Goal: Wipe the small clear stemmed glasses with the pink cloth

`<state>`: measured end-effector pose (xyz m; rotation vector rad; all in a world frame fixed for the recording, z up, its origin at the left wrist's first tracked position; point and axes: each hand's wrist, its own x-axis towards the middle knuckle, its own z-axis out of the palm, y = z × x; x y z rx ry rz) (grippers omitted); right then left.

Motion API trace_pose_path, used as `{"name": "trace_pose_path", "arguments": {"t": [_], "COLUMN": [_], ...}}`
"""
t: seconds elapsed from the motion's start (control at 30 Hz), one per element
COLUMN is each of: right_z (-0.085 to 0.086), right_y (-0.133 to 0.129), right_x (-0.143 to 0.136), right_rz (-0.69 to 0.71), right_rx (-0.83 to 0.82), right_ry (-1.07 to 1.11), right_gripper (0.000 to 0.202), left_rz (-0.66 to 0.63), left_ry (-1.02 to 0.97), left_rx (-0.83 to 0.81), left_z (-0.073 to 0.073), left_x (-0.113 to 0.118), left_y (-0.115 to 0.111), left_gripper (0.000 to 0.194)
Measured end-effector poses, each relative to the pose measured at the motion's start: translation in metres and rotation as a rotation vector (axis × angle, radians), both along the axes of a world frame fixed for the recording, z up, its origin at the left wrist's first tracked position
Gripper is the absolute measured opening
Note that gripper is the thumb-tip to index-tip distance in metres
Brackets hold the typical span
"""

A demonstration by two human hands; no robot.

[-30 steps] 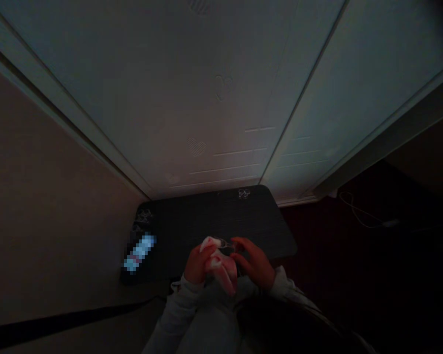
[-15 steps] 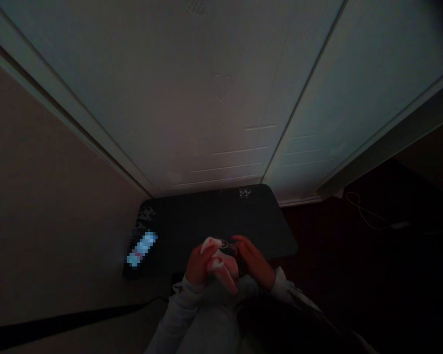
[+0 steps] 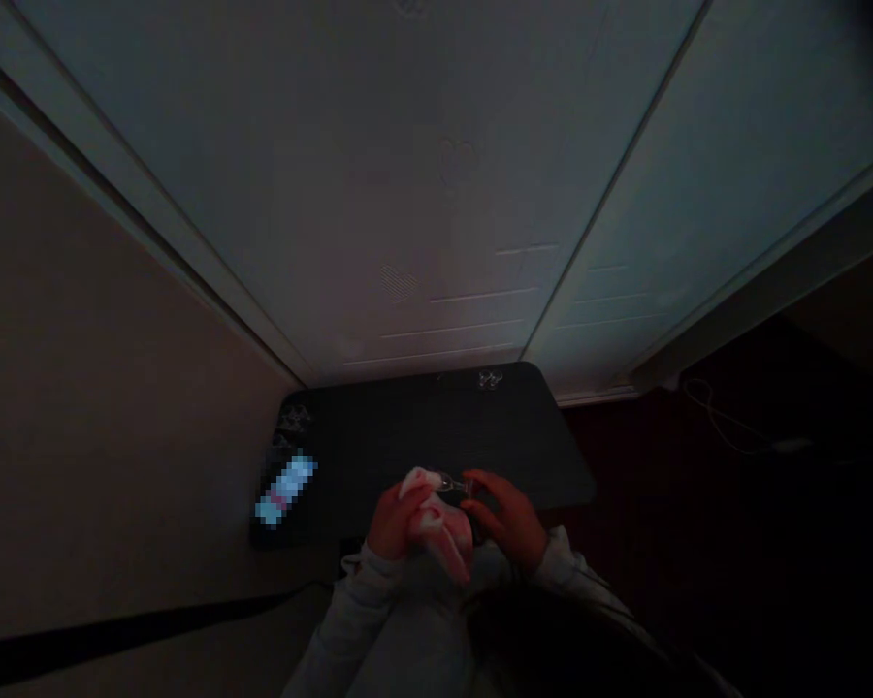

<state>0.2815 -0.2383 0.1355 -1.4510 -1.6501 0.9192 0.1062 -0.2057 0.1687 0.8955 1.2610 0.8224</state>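
Note:
My left hand [image 3: 393, 521] is closed around a soft pink-and-white piece, perhaps cloth or plush [image 3: 443, 538], with one part hanging down over my lap. A small shiny, partly see-through piece [image 3: 449, 482] sticks out from its upper right side. My right hand [image 3: 509, 519] has its thumb and forefinger curved about the far end of that shiny piece, seemingly pinching it. Both hands are above the near edge of the dark table [image 3: 378, 427]. Dim light hides the fine detail of the shiny piece.
At the table's back edge lie small clear, shiny pieces [image 3: 490, 380], with more clear pieces [image 3: 295, 419] at the left corner. A lit, blurred-out phone-like object [image 3: 285, 490] is below those. White panels [image 3: 407, 213] rise behind the table. A pale cable [image 3: 727, 431] lies at right.
My right thumb and forefinger, straighter before, are now curved around the end of the shiny piece. The left hand keeps its hold. The view has shifted slightly.

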Motion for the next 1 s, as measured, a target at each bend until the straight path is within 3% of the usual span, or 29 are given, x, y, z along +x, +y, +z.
{"name": "trace_pose_path", "arguments": {"t": [0.07,0.2,0.33,0.57,0.73,1.0], "right_z": [0.001,-0.001,-0.004,-0.001,0.004,0.008], "right_y": [0.001,0.006,0.011,0.011,0.008,0.003], "right_x": [-0.006,-0.022,-0.033,-0.029,-0.021,0.003], "right_rz": [0.015,0.009,-0.033,-0.068,-0.028,-0.056], "right_rx": [-0.093,-0.257,-0.322,-0.184,-0.049,-0.119], "right_ry": [0.061,0.192,0.286,0.380,0.187,0.128], "right_gripper": [0.021,0.043,0.054,0.035,0.035,0.020], "left_rz": [-0.035,-0.053,-0.029,0.078,0.075,-0.021], "left_ry": [-0.029,-0.081,-0.103,-0.036,-0.019,-0.042], "left_rx": [-0.019,-0.049,-0.070,-0.035,-0.021,-0.010], "left_z": [-0.005,-0.013,-0.014,-0.007,-0.007,-0.007], "left_x": [-0.005,-0.016,-0.020,-0.013,-0.008,0.008], "left_y": [0.000,0.001,0.002,0.009,0.014,0.008], "left_gripper": [0.018,0.024,0.026,0.022,0.022,0.020]}}
